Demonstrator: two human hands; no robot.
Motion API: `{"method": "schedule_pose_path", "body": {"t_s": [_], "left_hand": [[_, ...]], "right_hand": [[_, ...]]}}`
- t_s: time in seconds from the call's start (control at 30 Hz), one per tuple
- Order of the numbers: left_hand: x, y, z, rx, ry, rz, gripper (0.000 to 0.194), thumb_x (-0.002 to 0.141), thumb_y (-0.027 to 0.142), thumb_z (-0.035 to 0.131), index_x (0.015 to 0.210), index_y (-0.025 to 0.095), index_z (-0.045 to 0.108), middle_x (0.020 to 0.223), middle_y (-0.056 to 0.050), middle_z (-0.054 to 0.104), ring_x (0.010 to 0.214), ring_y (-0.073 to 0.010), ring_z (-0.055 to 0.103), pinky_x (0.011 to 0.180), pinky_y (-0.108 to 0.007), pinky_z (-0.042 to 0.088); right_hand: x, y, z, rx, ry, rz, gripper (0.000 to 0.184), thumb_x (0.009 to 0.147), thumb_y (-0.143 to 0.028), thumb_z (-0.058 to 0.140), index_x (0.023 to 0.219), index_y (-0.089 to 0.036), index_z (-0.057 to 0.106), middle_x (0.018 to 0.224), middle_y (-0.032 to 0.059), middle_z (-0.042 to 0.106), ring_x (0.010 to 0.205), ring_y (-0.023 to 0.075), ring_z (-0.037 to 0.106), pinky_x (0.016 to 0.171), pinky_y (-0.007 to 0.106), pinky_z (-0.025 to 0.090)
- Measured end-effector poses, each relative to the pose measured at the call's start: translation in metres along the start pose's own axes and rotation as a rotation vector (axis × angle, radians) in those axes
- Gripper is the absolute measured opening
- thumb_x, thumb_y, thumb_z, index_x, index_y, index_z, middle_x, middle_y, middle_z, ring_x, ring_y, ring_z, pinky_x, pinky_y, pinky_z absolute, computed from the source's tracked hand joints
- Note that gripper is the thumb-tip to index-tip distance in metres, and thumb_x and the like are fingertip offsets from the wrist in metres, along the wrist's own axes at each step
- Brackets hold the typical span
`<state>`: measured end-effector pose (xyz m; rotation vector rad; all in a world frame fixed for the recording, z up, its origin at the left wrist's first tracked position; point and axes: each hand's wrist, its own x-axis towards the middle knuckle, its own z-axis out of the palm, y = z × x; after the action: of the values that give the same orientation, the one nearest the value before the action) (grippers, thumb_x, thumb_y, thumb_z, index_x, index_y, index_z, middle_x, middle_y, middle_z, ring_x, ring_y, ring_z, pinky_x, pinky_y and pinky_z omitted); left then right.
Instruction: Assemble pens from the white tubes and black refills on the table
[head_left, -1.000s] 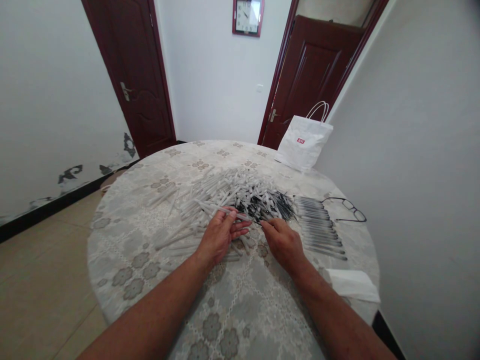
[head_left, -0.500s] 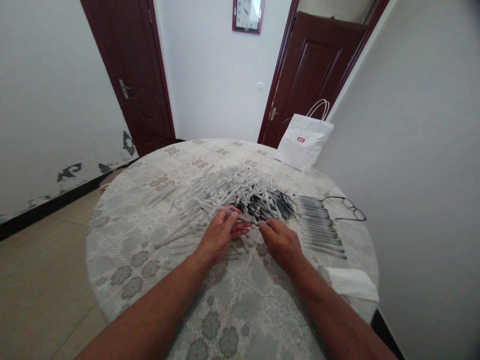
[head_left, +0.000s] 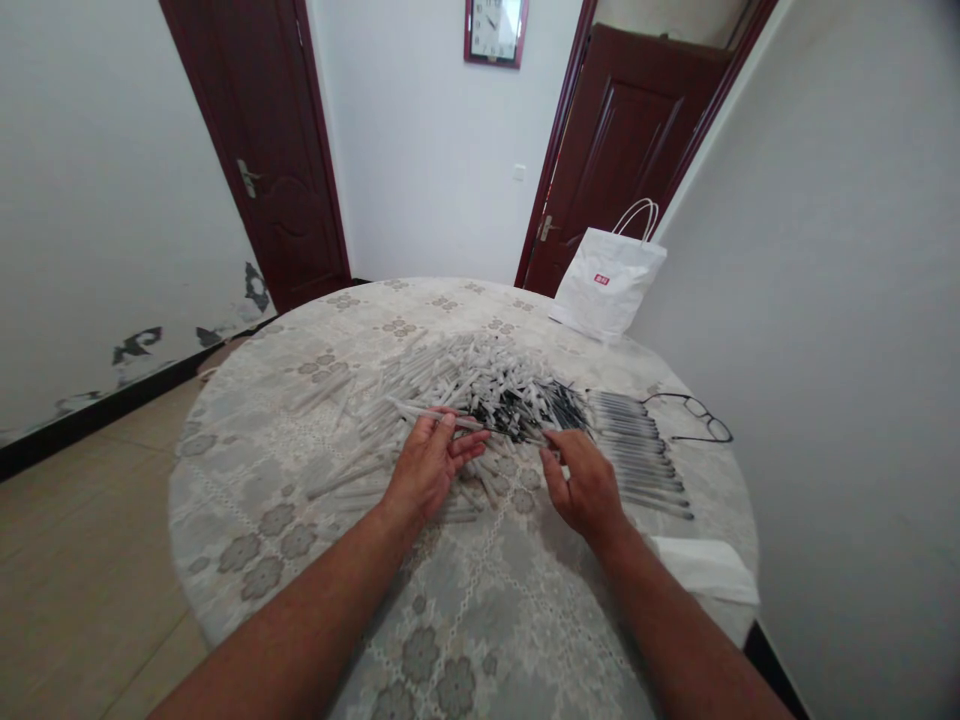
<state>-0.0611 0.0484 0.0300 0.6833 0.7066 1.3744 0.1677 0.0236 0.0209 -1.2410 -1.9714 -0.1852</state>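
My left hand (head_left: 431, 460) is closed on a slim white pen barrel (head_left: 427, 411), pinched between thumb and fingers with the other fingers partly spread. A thin dark tip shows at its right end. My right hand (head_left: 581, 480) pinches a small pale piece (head_left: 535, 439), too blurred to name surely, a short way right of that tip. Under and behind both hands spreads a heap of white pen barrels (head_left: 427, 375), with small white pieces (head_left: 491, 360) and thin black sticks like pen refills (head_left: 568, 405) at its right side.
Right of the heap lies a neat row of grey pens (head_left: 637, 450), beside eyeglasses (head_left: 697, 418). A white cloth or tissue (head_left: 705, 568) lies at the near right edge. A white paper bag (head_left: 609, 285) stands at the back of the round table with its patterned tablecloth (head_left: 480, 610).
My hands have drawn apart: the left slid slightly left with the barrel, the right moved right. A gap with a dark tip and a pale piece now shows between them.
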Motion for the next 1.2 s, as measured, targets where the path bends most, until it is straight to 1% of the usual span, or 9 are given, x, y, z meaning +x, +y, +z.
{"method": "schedule_pose_path", "body": {"t_s": [0.13,0.2,0.47,0.57,0.7,0.83,0.93,1.03,1.2], "left_hand": [[0.0,0.0,0.0,0.008,-0.011,-0.004,0.026,0.089,0.035,0.068,0.102,0.023,0.048,0.099,-0.002,0.07,0.089,-0.0224,0.076,0.086,-0.043,0.059],[-0.001,-0.002,0.002,0.021,-0.016,-0.016,0.027,0.089,0.036,0.068,0.103,0.023,0.049,0.099,-0.003,0.071,0.087,-0.0218,0.076,0.084,-0.042,0.059],[-0.009,-0.012,0.006,0.18,-0.138,-0.148,0.027,0.085,0.034,0.073,0.102,0.019,0.058,0.098,-0.01,0.075,0.085,-0.0218,0.075,0.079,-0.036,0.06],[-0.008,-0.012,0.005,0.172,-0.127,-0.168,0.026,0.086,0.032,0.073,0.101,0.017,0.059,0.095,-0.011,0.075,0.081,-0.021,0.075,0.077,-0.036,0.061],[-0.005,-0.007,0.003,0.083,-0.087,-0.194,0.022,0.088,0.033,0.07,0.095,0.017,0.058,0.093,-0.01,0.075,0.081,-0.0216,0.075,0.075,-0.037,0.062],[-0.002,-0.002,0.0,-0.037,-0.049,-0.197,0.021,0.087,0.031,0.071,0.091,0.018,0.056,0.086,-0.006,0.073,0.083,-0.0232,0.076,0.075,-0.039,0.063],[0.0,0.001,-0.001,-0.086,-0.015,-0.175,0.019,0.088,0.03,0.071,0.092,0.018,0.056,0.084,-0.005,0.073,0.081,-0.0227,0.076,0.075,-0.04,0.063],[0.0,0.002,-0.001,-0.094,0.018,-0.147,0.02,0.089,0.032,0.07,0.091,0.017,0.057,0.082,-0.005,0.072,0.077,-0.021,0.076,0.074,-0.038,0.063],[0.0,0.002,0.001,-0.081,0.017,-0.132,0.023,0.086,0.033,0.073,0.088,0.016,0.057,0.079,-0.004,0.072,0.073,-0.0183,0.074,0.071,-0.034,0.063]], "right_hand": [[0.001,0.008,0.0,0.0,-0.016,0.047,0.021,0.101,-0.028,0.047,0.101,-0.02,0.066,0.09,0.0077,0.067,0.084,0.0187,0.063,0.08,0.03,0.049],[0.0,0.006,0.002,0.002,-0.048,0.037,0.021,0.101,-0.028,0.047,0.098,-0.02,0.066,0.088,0.0072,0.067,0.083,0.0182,0.062,0.079,0.03,0.048],[-0.002,-0.019,0.016,0.043,-0.193,-0.043,0.024,0.102,-0.026,0.044,0.102,-0.018,0.066,0.09,0.0074,0.066,0.085,0.018,0.062,0.081,0.028,0.049],[-0.003,-0.022,0.017,0.087,-0.204,-0.074,0.024,0.102,-0.023,0.044,0.111,-0.018,0.065,0.094,0.0082,0.067,0.088,0.0182,0.063,0.082,0.028,0.05],[-0.002,-0.01,0.017,0.101,-0.129,-0.026,0.026,0.1,-0.021,0.045,0.118,-0.018,0.064,0.102,0.0093,0.069,0.095,0.0191,0.065,0.086,0.029,0.051],[-0.001,0.017,0.014,0.015,-0.014,0.129,0.026,0.099,-0.021,0.045,0.113,-0.018,0.066,0.1,0.0093,0.069,0.094,0.0205,0.065,0.088,0.032,0.05],[-0.002,0.038,0.012,-0.076,0.0,0.197,0.025,0.097,-0.021,0.048,0.11,-0.016,0.068,0.099,0.0104,0.068,0.096,0.0222,0.063,0.088,0.034,0.049],[-0.006,0.044,0.017,-0.133,-0.085,0.179,0.024,0.095,-0.018,0.049,0.108,-0.017,0.069,0.099,0.0095,0.066,0.093,0.0213,0.062,0.086,0.032,0.049],[-0.006,0.029,0.032,-0.312,-0.288,0.167,0.026,0.097,-0.02,0.05,0.113,-0.025,0.069,0.097,0.0062,0.064,0.079,0.0168,0.06,0.066,0.025,0.044]]}}
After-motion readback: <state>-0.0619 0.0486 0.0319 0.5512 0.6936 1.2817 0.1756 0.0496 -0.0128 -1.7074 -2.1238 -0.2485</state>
